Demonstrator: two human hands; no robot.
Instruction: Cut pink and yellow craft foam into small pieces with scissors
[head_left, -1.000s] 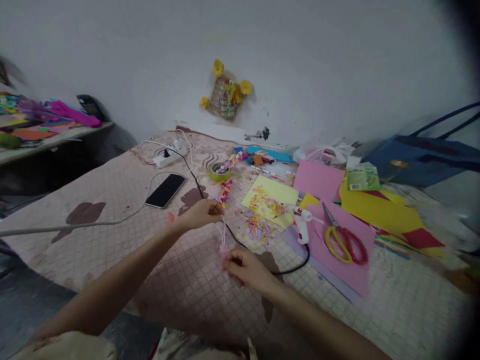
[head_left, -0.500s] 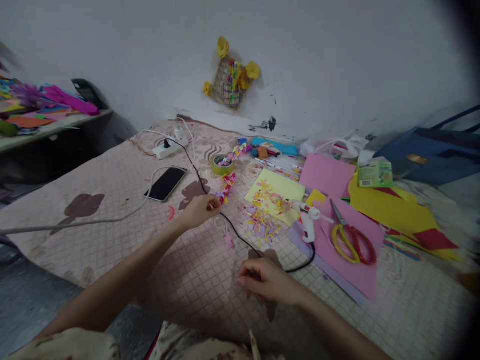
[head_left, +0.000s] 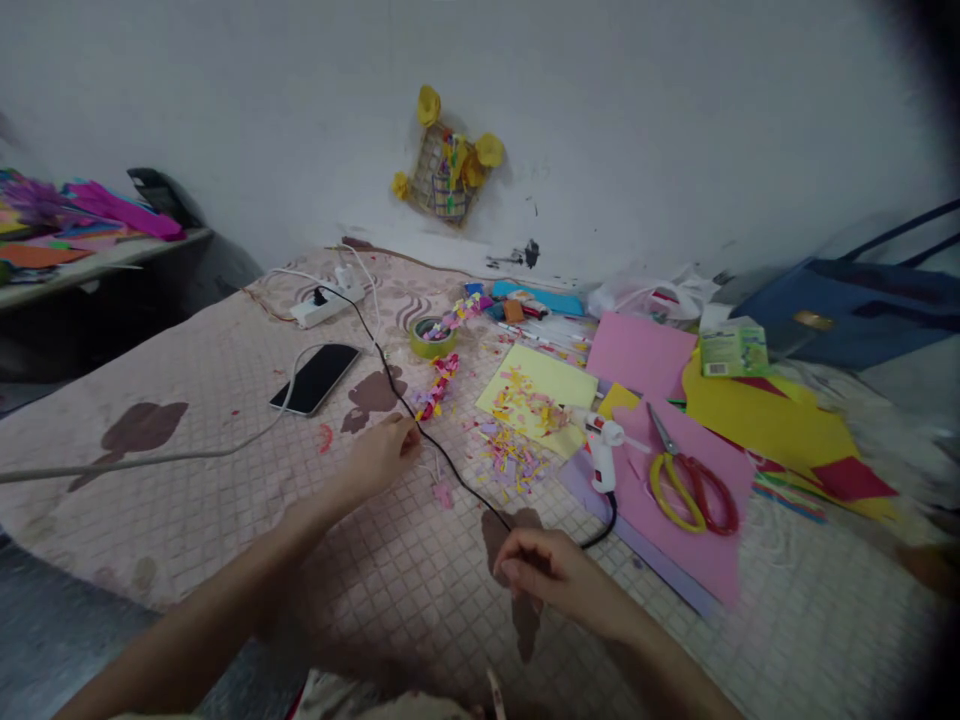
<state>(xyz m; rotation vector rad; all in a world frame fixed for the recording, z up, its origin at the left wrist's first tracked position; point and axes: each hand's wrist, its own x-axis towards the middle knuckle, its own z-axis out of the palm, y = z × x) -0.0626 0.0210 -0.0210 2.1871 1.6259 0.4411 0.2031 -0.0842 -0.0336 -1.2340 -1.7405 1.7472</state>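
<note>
My left hand (head_left: 384, 455) is low over the table's middle, fingers curled together by the black cord (head_left: 457, 468); whatever its fingertips may hold is hidden. Just beyond it lies a strip of red, pink and yellow paper bits (head_left: 437, 388). My right hand (head_left: 544, 568) hovers near the front with bent fingers, and nothing shows in it. A pink piece (head_left: 442, 495) on a thin loop lies between the hands. Yellow and lilac scraps (head_left: 514, 458) are scattered beside the pale yellow sheet (head_left: 536, 385). The white glue gun (head_left: 602, 455) rests right of them.
Scissors (head_left: 682, 490) lie on pink paper (head_left: 720, 550) at right. A phone (head_left: 319, 378), a power strip (head_left: 326, 308) and a tape roll (head_left: 431, 340) are at left and back. A blue bag (head_left: 847, 310) stands back right.
My left hand has drawn back slightly from the red and pink strip, which now lies apart from its fingers. My right hand has shifted a little rightward. The view has turned slightly.
</note>
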